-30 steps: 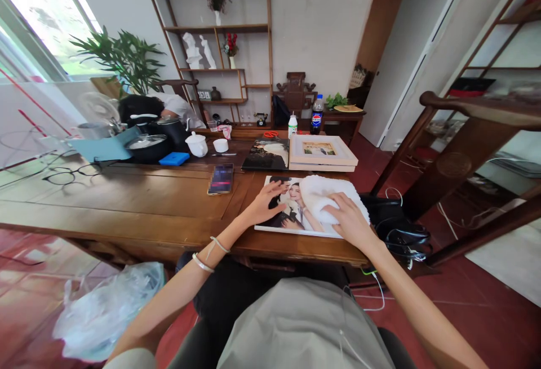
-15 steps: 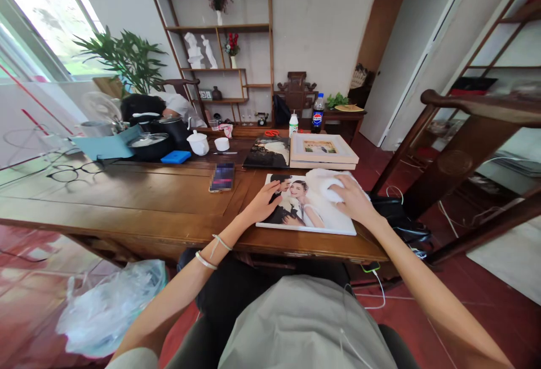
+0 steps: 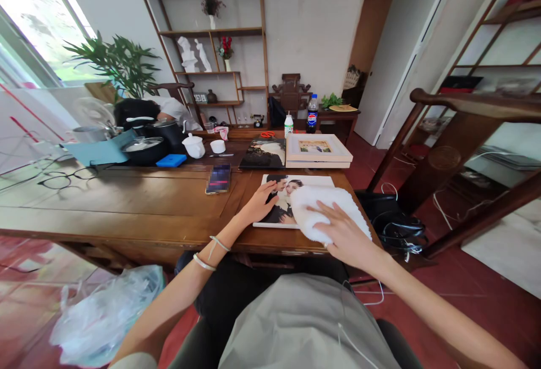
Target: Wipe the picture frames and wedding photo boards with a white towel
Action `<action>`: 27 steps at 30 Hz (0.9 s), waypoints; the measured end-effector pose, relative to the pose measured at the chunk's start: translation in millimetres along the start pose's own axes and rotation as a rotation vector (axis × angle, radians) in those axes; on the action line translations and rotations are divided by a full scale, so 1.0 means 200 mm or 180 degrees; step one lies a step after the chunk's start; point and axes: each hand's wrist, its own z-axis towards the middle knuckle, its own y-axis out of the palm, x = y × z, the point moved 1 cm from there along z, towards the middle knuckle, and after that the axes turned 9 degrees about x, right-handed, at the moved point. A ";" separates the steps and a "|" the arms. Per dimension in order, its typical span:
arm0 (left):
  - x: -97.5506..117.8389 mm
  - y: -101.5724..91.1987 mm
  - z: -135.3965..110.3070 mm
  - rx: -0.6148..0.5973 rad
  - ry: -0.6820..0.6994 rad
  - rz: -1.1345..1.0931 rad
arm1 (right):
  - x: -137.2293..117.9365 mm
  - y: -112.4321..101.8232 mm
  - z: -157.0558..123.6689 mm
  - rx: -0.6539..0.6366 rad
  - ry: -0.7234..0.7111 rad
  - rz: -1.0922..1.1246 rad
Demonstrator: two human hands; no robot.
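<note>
A flat wedding photo panel [image 3: 285, 210] with a couple printed on it lies on the wooden table [image 3: 147, 200], near the front edge. My left hand [image 3: 261, 203] rests on the panel's left side, fingers stretched out and holding nothing. Under my right hand [image 3: 349, 236] is a fluffy white cloth [image 3: 306, 197]; the fingers press into it and bunch it slightly. The cloth covers the panel's lower right part and reaches past its right side, hiding that part of the picture.
Behind the panel lie a dark photo album [image 3: 264, 152] and stacked pale frames [image 3: 319, 152]. A phone [image 3: 218, 178], white teapot [image 3: 193, 146], cup [image 3: 217, 146], glasses [image 3: 67, 177] and cola bottle [image 3: 312, 115] stand or lie about. A wooden chair [image 3: 448, 155] is at right; a person leans down behind the pots.
My right hand has drawn the white cloth down toward me from the panel's upper right, spreading it over the lower right corner. My left hand stays on the panel's left side.
</note>
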 end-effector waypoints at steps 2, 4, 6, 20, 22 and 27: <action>0.00 0.00 0.00 -0.0016 -0.0014 0.0012 | 0.09 0.02 0.05 0.0004 0.0065 -0.0030; 0.01 -0.01 0.00 -0.0024 -0.0026 0.0015 | 0.22 0.06 0.14 -0.0018 0.0133 -0.0135; 0.02 -0.02 -0.01 -0.0021 -0.0022 0.0010 | 0.36 0.10 0.23 -0.0024 0.0224 -0.0293; 0.01 -0.01 0.00 0.0061 0.0027 0.0053 | -0.04 0.03 0.05 -0.0145 -0.0067 -0.0028; 0.01 -0.01 0.00 0.0054 0.0041 0.0059 | -0.03 0.02 0.04 -0.0141 -0.0086 0.0032; 0.01 -0.01 0.00 -0.0019 0.0050 0.0091 | 0.25 0.08 0.20 -0.0068 0.0083 -0.0194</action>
